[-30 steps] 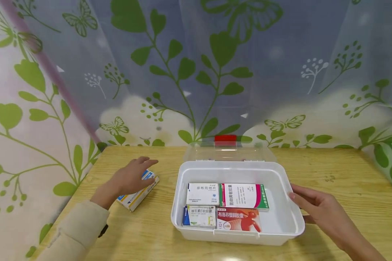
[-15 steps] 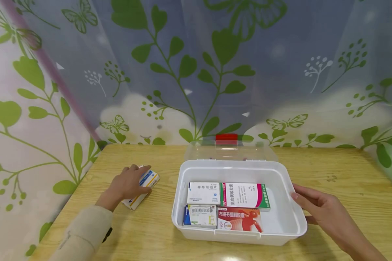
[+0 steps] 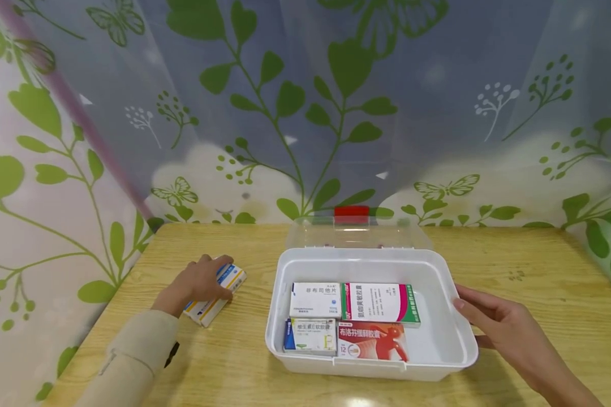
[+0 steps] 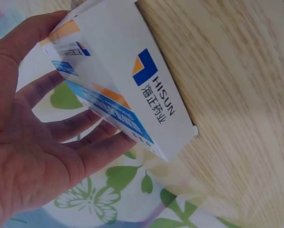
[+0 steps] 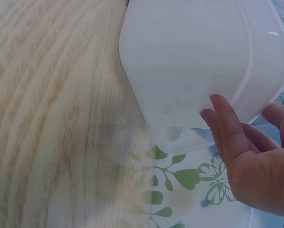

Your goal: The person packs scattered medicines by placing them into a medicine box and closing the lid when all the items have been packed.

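Observation:
My left hand (image 3: 196, 284) grips a white, blue and orange medicine box (image 4: 127, 61) at the left of the table. Its thumb and fingers lie on opposite sides of the box, and HISUN is printed on the side facing the left wrist camera. A white plastic storage box (image 3: 366, 368) stands in the middle with its lid tipped back. On its right end, my right hand (image 3: 506, 322) holds the rim, thumb on top and fingers against the outer wall (image 5: 189, 61).
Several medicine boxes lie flat inside the storage box: a white one (image 3: 315, 302), a green-edged one (image 3: 379, 303), a yellow-white one (image 3: 313, 336) and a red one (image 3: 371, 342). The clear lid (image 3: 315, 233) with a red latch (image 3: 351, 214) leans toward the patterned curtain (image 3: 265, 113).
My left hand has come down onto the medicine box at the left, and its thumb and fingers have closed around it. My right hand stays at the storage box's rim.

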`<action>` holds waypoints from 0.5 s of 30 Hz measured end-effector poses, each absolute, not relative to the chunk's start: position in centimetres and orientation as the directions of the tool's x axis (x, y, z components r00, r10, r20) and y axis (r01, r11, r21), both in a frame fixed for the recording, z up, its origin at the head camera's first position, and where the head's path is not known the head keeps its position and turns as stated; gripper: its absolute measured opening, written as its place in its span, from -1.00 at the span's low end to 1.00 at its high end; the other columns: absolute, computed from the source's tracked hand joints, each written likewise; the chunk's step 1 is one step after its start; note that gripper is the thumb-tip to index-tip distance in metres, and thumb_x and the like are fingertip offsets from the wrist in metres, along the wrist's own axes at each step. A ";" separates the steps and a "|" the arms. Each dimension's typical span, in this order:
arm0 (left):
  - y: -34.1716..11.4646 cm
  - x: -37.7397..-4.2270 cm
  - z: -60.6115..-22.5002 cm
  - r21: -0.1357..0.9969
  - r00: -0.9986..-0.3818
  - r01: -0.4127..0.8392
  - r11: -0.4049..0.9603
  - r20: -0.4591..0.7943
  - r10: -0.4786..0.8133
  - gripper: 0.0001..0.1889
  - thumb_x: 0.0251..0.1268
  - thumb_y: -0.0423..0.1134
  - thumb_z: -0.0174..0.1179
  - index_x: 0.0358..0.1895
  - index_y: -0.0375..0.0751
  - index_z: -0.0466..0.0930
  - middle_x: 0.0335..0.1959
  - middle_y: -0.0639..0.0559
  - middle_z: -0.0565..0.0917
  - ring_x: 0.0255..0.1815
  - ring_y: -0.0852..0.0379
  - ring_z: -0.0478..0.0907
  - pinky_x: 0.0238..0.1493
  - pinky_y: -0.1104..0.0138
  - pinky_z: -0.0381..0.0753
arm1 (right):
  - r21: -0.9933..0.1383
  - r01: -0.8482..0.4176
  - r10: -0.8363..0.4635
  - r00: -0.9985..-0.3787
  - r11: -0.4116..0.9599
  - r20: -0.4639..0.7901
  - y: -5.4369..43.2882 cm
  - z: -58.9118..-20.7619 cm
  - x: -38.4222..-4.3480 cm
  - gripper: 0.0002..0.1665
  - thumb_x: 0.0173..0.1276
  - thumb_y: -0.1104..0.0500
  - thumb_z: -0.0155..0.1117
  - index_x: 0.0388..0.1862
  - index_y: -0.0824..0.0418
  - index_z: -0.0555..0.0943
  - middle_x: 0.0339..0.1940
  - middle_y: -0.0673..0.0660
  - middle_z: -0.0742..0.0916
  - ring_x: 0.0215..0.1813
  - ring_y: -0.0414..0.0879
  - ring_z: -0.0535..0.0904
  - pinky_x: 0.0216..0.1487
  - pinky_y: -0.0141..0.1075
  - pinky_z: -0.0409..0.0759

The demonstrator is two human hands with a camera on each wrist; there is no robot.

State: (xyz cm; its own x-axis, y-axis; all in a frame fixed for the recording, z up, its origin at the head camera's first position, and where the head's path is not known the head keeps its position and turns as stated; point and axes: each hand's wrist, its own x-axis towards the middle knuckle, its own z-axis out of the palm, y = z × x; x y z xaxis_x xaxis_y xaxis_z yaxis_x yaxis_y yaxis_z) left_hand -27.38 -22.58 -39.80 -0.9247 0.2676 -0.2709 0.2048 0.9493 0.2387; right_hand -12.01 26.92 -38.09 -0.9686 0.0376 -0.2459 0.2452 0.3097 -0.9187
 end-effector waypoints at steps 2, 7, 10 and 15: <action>-22.5 -27.5 -39.8 0.232 -0.922 0.204 0.951 -0.280 0.266 -0.15 -0.03 -0.02 0.40 0.39 -0.08 0.26 0.08 -0.39 0.37 -0.29 -0.17 0.41 -0.52 0.18 0.49 | -0.917 0.248 0.044 -0.968 0.313 -0.247 26.9 -38.1 -12.0 -0.18 0.39 -0.16 0.15 0.43 0.32 0.26 0.37 0.32 0.38 -0.10 -0.18 0.64 -0.20 -0.12 0.68; -22.5 -27.7 -39.7 0.226 -0.919 0.204 0.952 -0.291 0.266 -0.17 -0.04 -0.01 0.40 0.38 -0.06 0.27 0.03 -0.33 0.40 -0.32 -0.13 0.41 -0.52 0.19 0.49 | -0.916 0.246 0.051 -0.969 0.318 -0.243 26.8 -38.1 -12.0 -0.20 0.40 -0.14 0.15 0.43 0.31 0.26 0.37 0.32 0.37 -0.11 -0.20 0.64 -0.20 -0.13 0.68; -22.6 -27.7 -39.7 0.226 -0.918 0.209 0.951 -0.291 0.271 -0.18 -0.05 0.00 0.40 0.36 -0.04 0.29 0.01 -0.29 0.41 -0.34 -0.10 0.42 -0.51 0.19 0.49 | -0.915 0.247 0.056 -0.969 0.319 -0.242 26.8 -38.1 -12.0 -0.19 0.40 -0.14 0.15 0.43 0.32 0.26 0.37 0.32 0.37 -0.11 -0.20 0.64 -0.20 -0.13 0.68; -22.8 -27.9 -39.7 0.227 -0.914 0.223 0.948 -0.288 0.284 -0.19 -0.06 0.01 0.41 0.34 -0.04 0.31 -0.01 -0.27 0.41 -0.38 -0.07 0.43 -0.50 0.20 0.49 | -0.922 0.232 0.056 -0.973 0.309 -0.226 26.8 -38.1 -12.0 -0.21 0.41 -0.13 0.15 0.43 0.32 0.26 0.37 0.33 0.37 -0.11 -0.21 0.64 -0.21 -0.13 0.68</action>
State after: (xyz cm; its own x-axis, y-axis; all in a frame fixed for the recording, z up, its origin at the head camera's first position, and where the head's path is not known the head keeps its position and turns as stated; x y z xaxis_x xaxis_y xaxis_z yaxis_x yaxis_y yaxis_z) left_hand -27.92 -22.79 -39.70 -0.9144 0.2845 -0.2879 0.2235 0.9479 0.2269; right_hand -11.96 26.76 -38.14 -0.9725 0.0560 -0.2260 0.2322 0.3094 -0.9221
